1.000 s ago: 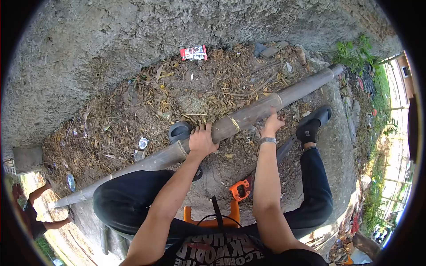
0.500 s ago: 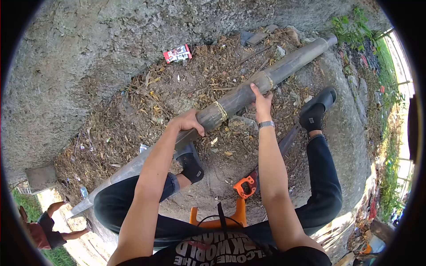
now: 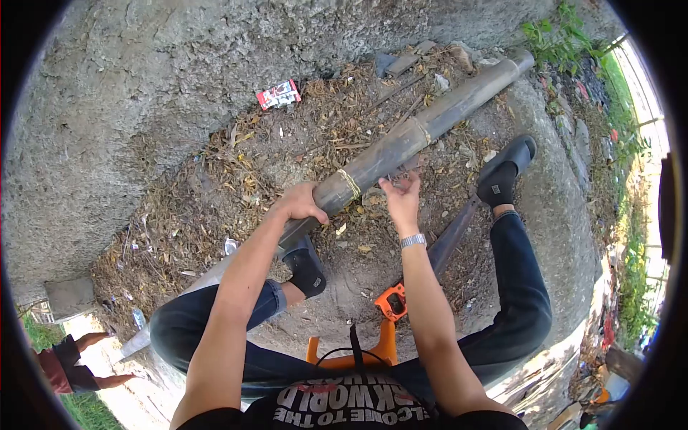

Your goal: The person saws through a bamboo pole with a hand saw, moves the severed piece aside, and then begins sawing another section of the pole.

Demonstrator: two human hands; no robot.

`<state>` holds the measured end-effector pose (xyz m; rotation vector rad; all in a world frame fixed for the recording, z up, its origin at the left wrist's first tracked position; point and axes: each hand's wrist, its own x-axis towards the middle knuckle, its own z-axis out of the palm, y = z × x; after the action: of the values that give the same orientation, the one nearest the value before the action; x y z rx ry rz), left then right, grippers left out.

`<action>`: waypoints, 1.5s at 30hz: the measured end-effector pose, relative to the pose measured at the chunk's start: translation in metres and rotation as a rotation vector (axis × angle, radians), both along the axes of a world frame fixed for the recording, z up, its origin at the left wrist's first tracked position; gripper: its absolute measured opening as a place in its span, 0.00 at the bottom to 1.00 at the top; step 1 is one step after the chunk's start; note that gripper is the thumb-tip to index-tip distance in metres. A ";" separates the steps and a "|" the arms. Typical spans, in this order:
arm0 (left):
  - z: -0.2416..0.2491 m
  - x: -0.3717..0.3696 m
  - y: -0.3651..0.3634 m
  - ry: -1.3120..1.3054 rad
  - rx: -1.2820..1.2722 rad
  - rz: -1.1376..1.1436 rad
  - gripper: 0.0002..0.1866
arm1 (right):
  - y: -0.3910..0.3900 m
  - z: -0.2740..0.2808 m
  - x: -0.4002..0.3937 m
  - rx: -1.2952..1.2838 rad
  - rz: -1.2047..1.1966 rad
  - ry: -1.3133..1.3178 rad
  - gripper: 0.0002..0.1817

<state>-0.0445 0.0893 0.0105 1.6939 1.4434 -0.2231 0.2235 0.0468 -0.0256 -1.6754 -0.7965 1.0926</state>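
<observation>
A long grey-brown bamboo pole (image 3: 459,104) slants across the ground from lower left to upper right. Yellow string (image 3: 350,184) is wound around it near its middle. My left hand (image 3: 301,202) grips the pole just left of the string, thumb on the near side. Off the pole, just below it, my right hand (image 3: 403,199) has its fingers apart and slightly curled; they are partly blurred and I see nothing held. Beneath my right forearm lies a handsaw with an orange handle (image 3: 391,302), its dark blade (image 3: 453,233) pointing towards my right foot.
My feet in dark slippers (image 3: 505,168) stand either side of the saw. An orange seat (image 3: 387,342) is beneath me. A rough concrete wall (image 3: 193,79) runs behind the pole, with a red-and-white wrapper (image 3: 279,94) near its base. Another person's legs (image 3: 93,362) show at lower left.
My right hand has let go of the pole and moved down and left, towards the string. My left hand keeps its grip. The view has shifted slightly.
</observation>
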 end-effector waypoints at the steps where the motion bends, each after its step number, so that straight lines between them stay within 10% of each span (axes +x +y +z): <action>1: -0.005 0.009 -0.014 0.143 0.130 -0.053 0.47 | -0.019 -0.008 0.001 -0.004 -0.019 0.005 0.49; 5: -0.006 0.054 -0.071 0.317 0.386 0.073 0.56 | -0.098 -0.007 0.022 -0.083 -0.011 -0.043 0.43; 13: 0.040 -0.021 -0.042 0.343 0.260 -0.193 0.48 | -0.268 0.190 0.157 0.201 0.105 0.088 0.21; 20: 0.339 -0.108 -0.001 0.530 0.727 -0.061 0.36 | -0.346 0.264 0.299 0.480 -0.160 0.182 0.15; 28: 0.483 -0.217 -0.045 0.452 0.815 -0.324 0.29 | -0.323 0.256 0.370 0.540 -0.173 0.254 0.19; 45: 0.340 -0.139 -0.153 0.196 0.745 0.021 0.31 | -0.266 0.338 0.271 0.673 0.064 -0.053 0.09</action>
<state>-0.1833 -0.0638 0.3500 2.2890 1.8269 0.1984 0.4945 -0.2187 0.3129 -1.1147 -1.1095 0.7063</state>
